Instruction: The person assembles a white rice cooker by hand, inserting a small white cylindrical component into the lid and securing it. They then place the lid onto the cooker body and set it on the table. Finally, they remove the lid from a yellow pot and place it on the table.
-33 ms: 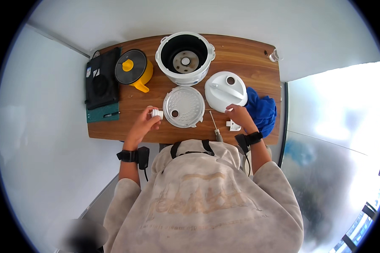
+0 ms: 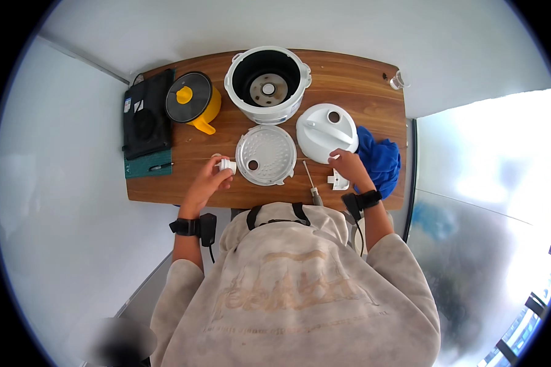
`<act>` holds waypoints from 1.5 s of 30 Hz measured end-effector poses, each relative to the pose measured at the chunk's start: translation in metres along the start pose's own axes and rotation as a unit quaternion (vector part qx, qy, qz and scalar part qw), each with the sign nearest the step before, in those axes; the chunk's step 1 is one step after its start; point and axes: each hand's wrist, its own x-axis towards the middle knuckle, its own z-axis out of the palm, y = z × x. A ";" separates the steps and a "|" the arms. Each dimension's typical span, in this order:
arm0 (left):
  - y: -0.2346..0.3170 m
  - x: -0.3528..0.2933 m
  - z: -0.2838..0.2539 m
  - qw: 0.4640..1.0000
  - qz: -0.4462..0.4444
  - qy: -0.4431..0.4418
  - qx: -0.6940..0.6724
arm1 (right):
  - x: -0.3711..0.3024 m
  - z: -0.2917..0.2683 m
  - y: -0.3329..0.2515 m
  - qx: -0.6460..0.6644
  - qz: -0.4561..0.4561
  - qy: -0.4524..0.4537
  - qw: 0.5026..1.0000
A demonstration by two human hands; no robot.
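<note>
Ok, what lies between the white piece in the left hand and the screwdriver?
The head view shows the round pale plate there, between the white piece in the left hand and the screwdriver.

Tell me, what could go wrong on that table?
The screwdriver lies close to the front edge of the table, so a bump might knock it off. The small white part in the left hand could slip if the grip loosens. The loose white piece by the right hand might get brushed aside.
</note>
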 end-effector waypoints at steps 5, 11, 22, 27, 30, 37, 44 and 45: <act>-0.021 0.007 -0.007 1.000 0.015 0.010 0.005 | 0.018 -0.013 0.012 -0.017 0.002 0.078 0.997; -0.038 0.017 -0.020 1.000 0.002 0.020 -0.012 | 0.025 0.020 0.004 -0.021 -0.056 -0.025 0.998; -0.069 0.031 -0.021 0.987 -0.043 0.013 -0.157 | 0.044 0.082 -0.052 -0.019 -0.109 -0.163 0.980; -0.061 0.027 -0.010 0.977 -0.054 -0.040 -0.202 | 0.033 0.071 -0.099 0.096 -0.131 -0.243 0.956; -0.061 0.034 -0.002 0.968 -0.085 -0.089 -0.218 | 0.013 0.062 -0.136 0.156 -0.164 -0.292 0.929; -0.059 0.048 0.023 0.940 -0.100 -0.183 -0.271 | 0.011 0.075 -0.140 0.175 -0.162 -0.271 0.933; -0.069 0.052 0.011 0.984 -0.097 -0.097 -0.112 | 0.013 0.073 -0.111 0.274 -0.097 -0.271 0.918; -0.079 0.056 0.001 0.991 -0.086 -0.062 -0.083 | 0.013 0.071 -0.106 0.300 -0.059 -0.280 0.910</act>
